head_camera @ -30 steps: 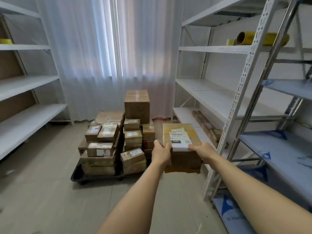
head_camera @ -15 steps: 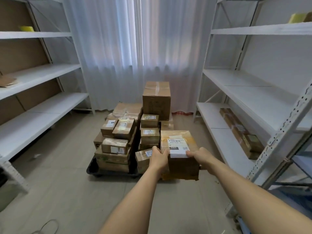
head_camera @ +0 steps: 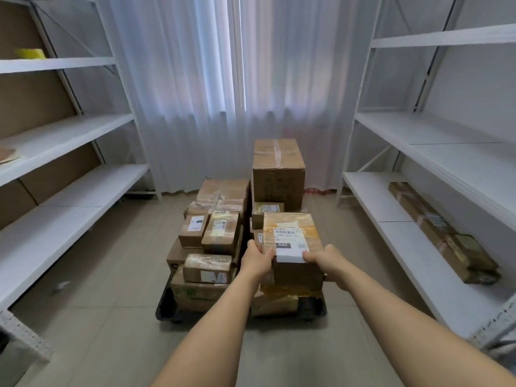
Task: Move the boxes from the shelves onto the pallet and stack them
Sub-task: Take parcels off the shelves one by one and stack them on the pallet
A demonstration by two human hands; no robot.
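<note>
Box (head_camera: 291, 241) is held in both hands, out front at arm's length, over the near-right part of the pallet (head_camera: 164, 305). Left hand (head_camera: 255, 261) is clamped on the near-left edge, right hand (head_camera: 325, 262) on the near-right edge; both grips are closed on the box, thumbs up top, fingers underneath and out of view. Label faces up, box roughly level.

Key relation: the box sits dead ahead of the grip and above the right stack (head_camera: 279, 303), which is lower than the left stack (head_camera: 209, 247). The drop spot is straight below and slightly fwd. Can't tell if the box bottom already touches the carton under it; the near face hides the gap.

Box's long axis runs away from the person, same as the pallet's. No rotation needed imo, just lower it. Hands are symmetric, neither is nearer; load looks balanced.

Tall carton (head_camera: 278, 174) stands at the far right of the pallet, behind the box, so limited room to push fwd. A small labelled box (head_camera: 268, 209) sits between them.

Risk: the right stack's top looks uneven (crumpled yellowish wrap), so the box could rock when set down. Fingers under the box need to clear before full release.

Still on the shelves: long parcels (head_camera: 441, 233) on the right low shelf (head_camera: 418, 263).
</note>
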